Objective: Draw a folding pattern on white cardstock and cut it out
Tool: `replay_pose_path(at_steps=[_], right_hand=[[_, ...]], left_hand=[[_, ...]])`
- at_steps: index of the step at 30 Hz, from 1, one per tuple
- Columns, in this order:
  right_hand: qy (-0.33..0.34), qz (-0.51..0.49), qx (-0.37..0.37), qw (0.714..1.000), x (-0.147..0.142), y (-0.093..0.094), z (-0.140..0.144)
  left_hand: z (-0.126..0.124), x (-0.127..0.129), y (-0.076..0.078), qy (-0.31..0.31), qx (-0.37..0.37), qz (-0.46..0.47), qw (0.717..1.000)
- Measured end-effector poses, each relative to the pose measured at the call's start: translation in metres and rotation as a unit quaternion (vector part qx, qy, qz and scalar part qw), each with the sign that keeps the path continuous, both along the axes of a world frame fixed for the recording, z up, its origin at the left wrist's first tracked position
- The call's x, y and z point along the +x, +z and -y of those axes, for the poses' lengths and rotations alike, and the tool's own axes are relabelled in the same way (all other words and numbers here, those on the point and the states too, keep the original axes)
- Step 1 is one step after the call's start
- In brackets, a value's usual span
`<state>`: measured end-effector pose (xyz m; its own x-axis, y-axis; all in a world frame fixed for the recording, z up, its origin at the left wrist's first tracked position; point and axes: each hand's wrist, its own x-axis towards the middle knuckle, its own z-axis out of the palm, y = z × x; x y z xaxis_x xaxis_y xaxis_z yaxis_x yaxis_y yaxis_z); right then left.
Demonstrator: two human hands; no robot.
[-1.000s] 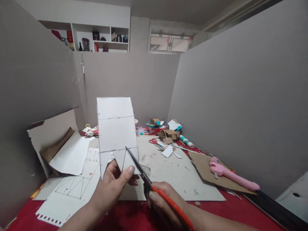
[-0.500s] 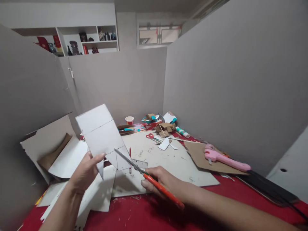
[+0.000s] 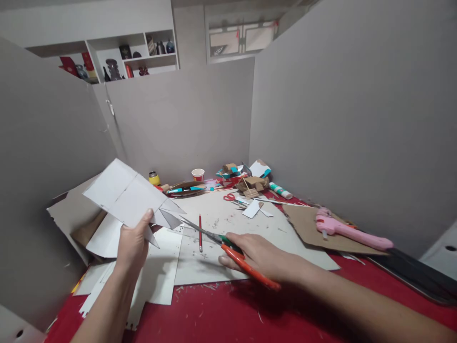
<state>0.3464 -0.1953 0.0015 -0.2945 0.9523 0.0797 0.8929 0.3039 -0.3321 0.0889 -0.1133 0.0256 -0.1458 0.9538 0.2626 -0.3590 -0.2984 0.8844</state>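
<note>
My left hand [image 3: 134, 244] grips a white cardboard cutout [image 3: 124, 193] with pencil lines and pointed tabs, tilted so its long side runs up to the left. My right hand [image 3: 259, 255] holds orange-handled scissors [image 3: 228, 246] low over the table. The blades point left and their tip sits at a notch between the cutout's tabs. A red pencil [image 3: 200, 232] lies on the big grey cardboard sheet [image 3: 278, 243] just beyond the blades.
Grey partition boards wall the red table [image 3: 214, 314] on three sides. A pink glue gun [image 3: 352, 232] rests on brown cardboard at right. Second red scissors [image 3: 232, 198], a paper cup [image 3: 197, 174], a glue stick [image 3: 281, 190] and scraps lie at the back. White sheets pile up at left.
My left hand has swung the cutout from upright to a leftward tilt and shifted its grip. The scissors came lower and flatter, still at the tabs. A pencil came into view.
</note>
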Motion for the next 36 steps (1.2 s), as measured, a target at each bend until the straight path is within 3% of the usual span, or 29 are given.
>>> replay_pose_path(at_steps=[6, 10, 14, 17, 21, 25, 30, 36], right_hand=[[-0.066, 0.026, 0.019, 0.997, 0.004, -0.008, -0.007], [-0.038, -0.016, 0.016, 0.999, 0.009, -0.007, -0.007], [0.004, -0.144, 0.024, 0.989, 0.006, 0.0, -0.005], [0.03, -0.285, 0.009, 0.958, -0.006, 0.0, -0.003], [0.064, -0.445, -0.046, 0.892, -0.024, -0.011, 0.001], [0.08, -0.543, -0.078, 0.833, -0.031, -0.02, 0.003], [0.11, -0.578, -0.084, 0.804, -0.03, -0.021, 0.002], [0.145, -0.572, -0.08, 0.803, -0.028, -0.02, 0.002]], left_hand=[[-0.004, -0.004, 0.004, -0.004, 0.0, 0.028, 1.0], [0.004, 0.001, 0.005, -0.026, -0.025, 0.029, 0.999], [0.015, 0.011, 0.002, -0.054, -0.055, 0.017, 0.997], [0.025, 0.021, -0.003, -0.084, -0.081, -0.001, 0.993], [0.039, 0.037, -0.013, -0.132, -0.111, -0.026, 0.985], [0.052, 0.049, -0.016, -0.167, -0.126, -0.031, 0.977], [0.059, 0.054, -0.011, -0.194, -0.137, -0.022, 0.971], [0.061, 0.051, -0.01, -0.217, -0.156, -0.003, 0.964]])
